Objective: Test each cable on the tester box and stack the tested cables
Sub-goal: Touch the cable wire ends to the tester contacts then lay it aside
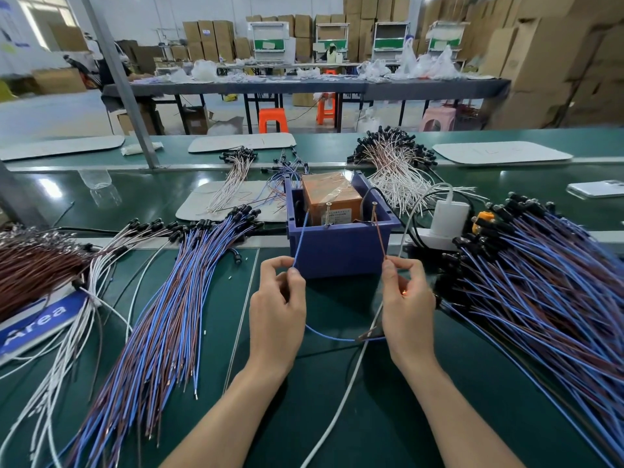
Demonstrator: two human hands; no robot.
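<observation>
Running up from both hands, one cable (337, 338) reaches the tester box (341, 251), a blue bin standing on the green desk (388, 417) straight ahead of the person. The left hand (278, 309) pinches the cable's blue wire (300, 238) between thumb and forefinger. That wire rises to the bin's near rim and ends just left of the left screw (327, 214); whether it touches the screw cannot be told. The right hand (407, 305) pinches the brown wire (380, 236) the same way, and its tip meets the right screw (374, 213). Below the hands the cable sags in a loop between the two wrists.

Inside the bin sits an orange unit (329, 197) wrapped in clear film. Just right of the box, a white charger (449, 216) is plugged into a power strip. A white lead (337, 400) crosses the desk under the right wrist.

A fanned pile of blue and brown cables (162, 315) lies to the left, black caps pointing away. A larger heap of the same kind (540, 292) lies to the right. Farther left are white wires (71, 332), a dark brown bundle (33, 268) and a blue sign reading "Area" (40, 319). Beyond the box, pale wire bundles (395, 167) lie on the belt.
</observation>
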